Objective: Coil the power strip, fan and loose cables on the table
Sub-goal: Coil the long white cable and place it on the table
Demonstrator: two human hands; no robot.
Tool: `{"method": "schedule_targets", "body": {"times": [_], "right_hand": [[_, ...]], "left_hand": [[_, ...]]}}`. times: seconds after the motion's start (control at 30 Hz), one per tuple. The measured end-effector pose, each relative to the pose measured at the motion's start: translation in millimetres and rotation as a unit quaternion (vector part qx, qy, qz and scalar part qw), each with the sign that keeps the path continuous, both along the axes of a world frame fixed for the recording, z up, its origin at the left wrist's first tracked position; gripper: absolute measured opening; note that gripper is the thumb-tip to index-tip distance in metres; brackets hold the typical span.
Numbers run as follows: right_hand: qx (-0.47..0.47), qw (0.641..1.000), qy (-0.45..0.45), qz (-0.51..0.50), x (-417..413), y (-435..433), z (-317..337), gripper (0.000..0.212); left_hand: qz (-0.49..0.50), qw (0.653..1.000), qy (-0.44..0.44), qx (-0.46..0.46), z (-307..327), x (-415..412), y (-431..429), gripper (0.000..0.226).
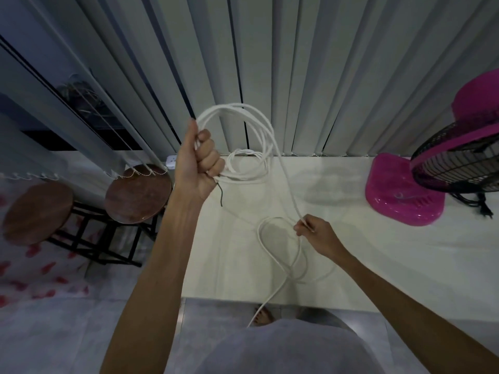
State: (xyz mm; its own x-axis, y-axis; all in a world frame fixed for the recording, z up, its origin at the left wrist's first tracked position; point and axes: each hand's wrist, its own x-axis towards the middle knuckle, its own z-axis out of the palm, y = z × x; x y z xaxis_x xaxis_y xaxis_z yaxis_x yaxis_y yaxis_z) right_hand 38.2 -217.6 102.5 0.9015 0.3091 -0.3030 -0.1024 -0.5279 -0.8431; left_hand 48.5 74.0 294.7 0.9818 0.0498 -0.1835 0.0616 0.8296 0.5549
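Closest to the camera, a white cable [272, 295] rises from the floor over the near edge of the white table [378, 265]. On the table top it makes one loose loop that crosses itself.

At the far side of this loop is the right hand [314, 232]. Its fingertips are pinched narrow around the cable, and the other fingers are curled in. From this pinch the cable goes up and away, off the table top.

Further on, above the left part of the table, the left hand [198, 163] is raised with the fingers closed in a fist around several turns of the same cable. The turns hang as a round coil [243, 141] in the air to the right of the fist. A short dark wire end [220, 194] sticks out below the fist.

At the right end of the table stands a pink fan [432, 168] with a black grille, and its dark cord [475, 205] lies bundled beside the pink base.

Off the table's left side are two round brown stools [137, 193]. Just past the far left corner, a white power strip [171, 161] shows partly behind the left wrist. Behind the table hang grey vertical blinds [310, 63].
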Motion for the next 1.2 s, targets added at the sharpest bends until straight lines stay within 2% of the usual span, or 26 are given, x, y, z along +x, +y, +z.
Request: {"method": "schedule_targets", "body": {"times": [0.13, 0.2, 0.27, 0.37, 0.43, 0.5, 0.57, 0.63, 0.7, 0.73, 0.77, 0.83, 0.9, 0.97, 1.03, 1.1, 1.13, 1.2], "right_hand": [[0.071, 0.984, 0.002, -0.161, -10, -6, -9, 0.005], [0.083, 0.97, -0.048, -0.223, -12, -6, -6, 0.008], [0.056, 0.969, -0.079, -0.229, -9, -1, 1, 0.011], [-0.057, 0.985, -0.09, -0.138, -2, 12, 17, 0.013], [-0.16, 0.98, -0.11, -0.043, 4, 23, 31, 0.016], [-0.195, 0.971, -0.133, 0.048, 10, 31, 53, 0.017], [-0.189, 0.951, -0.174, 0.172, 15, 37, 79, 0.016], [-0.178, 0.913, -0.236, 0.282, 19, 43, 106, 0.013], [-0.15, 0.888, -0.312, 0.303, 25, 47, 134, 0.012], [-0.127, 0.878, -0.362, 0.287, 30, 48, 146, 0.013], [-0.114, 0.865, -0.412, 0.261, 37, 49, 157, 0.017], [-0.119, 0.846, -0.486, 0.186, 57, 46, 173, 0.031], [-0.126, 0.84, -0.512, 0.128, 76, 41, 181, 0.048], [-0.141, 0.85, -0.493, 0.117, 88, 39, 182, 0.067], [-0.096, 0.901, -0.397, 0.147, 92, 40, 180, 0.078], [0.004, 0.963, -0.204, 0.175, 96, 36, 179, 0.075], [0.06, 0.976, -0.09, 0.19, 99, 31, 178, 0.069], [0.192, 0.955, 0.108, 0.2, 99, 19, 173, 0.052]], "left_hand": [[0.126, 0.99, -0.028, -0.054, 3, 2, 16, 0.045], [0.172, 0.985, -0.014, -0.017, 1, 4, 17, 0.043], [0.195, 0.98, 0.011, 0.047, -2, 4, 12, 0.042], [0.205, 0.968, 0.03, 0.139, -9, 7, -5, 0.042], [0.201, 0.957, 0.024, 0.207, -14, 11, -16, 0.041], [0.178, 0.935, 0.014, 0.306, -21, 15, -25, 0.042], [0.132, 0.882, -0.004, 0.452, -29, 17, -33, 0.046], [0.068, 0.812, -0.019, 0.579, -36, 16, -39, 0.042], [-0.006, 0.766, -0.039, 0.642, -42, 13, -44, 0.034], [-0.046, 0.758, -0.044, 0.649, -43, 11, -46, 0.034], [-0.083, 0.764, -0.044, 0.638, -43, 9, -48, 0.037], [-0.151, 0.817, -0.02, 0.556, -42, 7, -49, 0.055], [-0.24, 0.889, 0.047, 0.387, -37, 8, -49, 0.07], [-0.315, 0.912, 0.076, 0.252, -31, 8, -47, 0.069], [-0.334, 0.921, 0.044, 0.194, -30, 7, -46, 0.057], [-0.314, 0.934, 0.007, 0.17, -28, 7, -44, 0.051], [-0.301, 0.943, 0.004, 0.143, -27, 8, -43, 0.044], [-0.273, 0.96, 0.006, 0.064, -25, 9, -39, 0.03]]}}
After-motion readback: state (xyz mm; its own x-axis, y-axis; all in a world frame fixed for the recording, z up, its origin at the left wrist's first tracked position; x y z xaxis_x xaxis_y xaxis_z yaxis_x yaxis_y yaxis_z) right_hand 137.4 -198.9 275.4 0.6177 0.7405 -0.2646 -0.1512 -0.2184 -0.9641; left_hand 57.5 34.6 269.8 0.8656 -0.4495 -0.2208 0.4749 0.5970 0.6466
